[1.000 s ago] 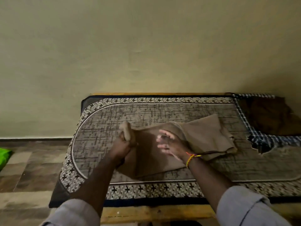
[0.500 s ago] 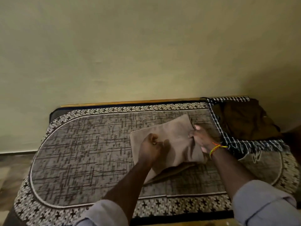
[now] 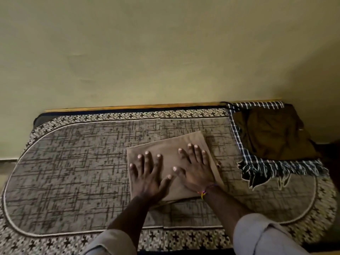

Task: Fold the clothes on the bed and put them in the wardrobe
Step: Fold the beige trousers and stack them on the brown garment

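A tan garment (image 3: pixel 169 150) lies folded into a rough square on the patterned bed cover (image 3: pixel 73 172), right of the middle. My left hand (image 3: pixel 149 173) rests flat on its left half, fingers spread. My right hand (image 3: pixel 196 168), with a coloured thread band at the wrist, lies flat on its right half, fingers spread too. Neither hand grips the cloth. A dark brown garment (image 3: pixel 272 137) sits crumpled at the bed's far right on a black-and-white checked cloth (image 3: pixel 276 168).
The bed stands against a plain yellowish wall (image 3: pixel 165 52), with a wooden frame edge (image 3: pixel 147 107) along the back. The checked cloth's frayed edge hangs over the cover to the right of the tan garment. A strip of floor (image 3: pixel 7 162) shows at the far left.
The tan garment went from a loose spread to a compact folded square. Both hands let go of its edges and now press flat on top. The camera has moved closer over the bed.
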